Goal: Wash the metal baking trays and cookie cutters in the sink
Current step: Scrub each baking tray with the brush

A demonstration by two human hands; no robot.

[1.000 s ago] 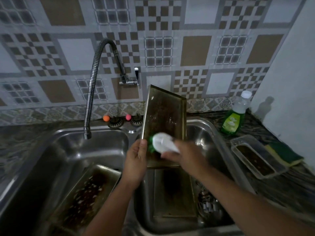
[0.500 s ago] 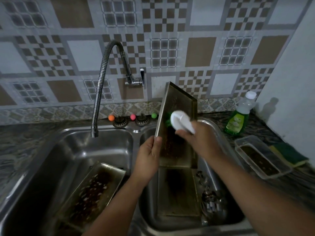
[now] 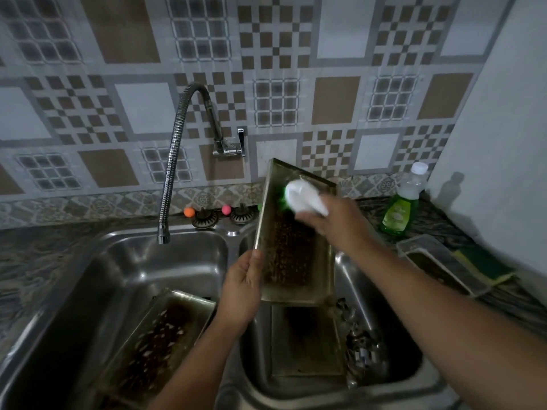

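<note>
Since a second ago the scrubbing brush (image 3: pixel 302 196) has travelled from the near end of the held baking tray (image 3: pixel 293 253) up to its far end, and the tray stands a little less upright.

The tray is propped over the right basin of the sink (image 3: pixel 352 270), its long axis running from the near rim up towards the tiled wall, dirty inside facing the person, top end leaning away.

The left hand (image 3: pixel 241 291) grips the tray's lower left edge, thumb on the inner face, fingers curled behind. The right hand (image 3: pixel 337 224) is wrapped around the brush's white handle, its green bristles touching the tray's upper left part.

A second tray (image 3: pixel 307 341) lies flat in the right basin beneath, with cookie cutters (image 3: pixel 364 347) beside it at the right wall. A third tray (image 3: pixel 154 344) leans in the left basin.
</note>
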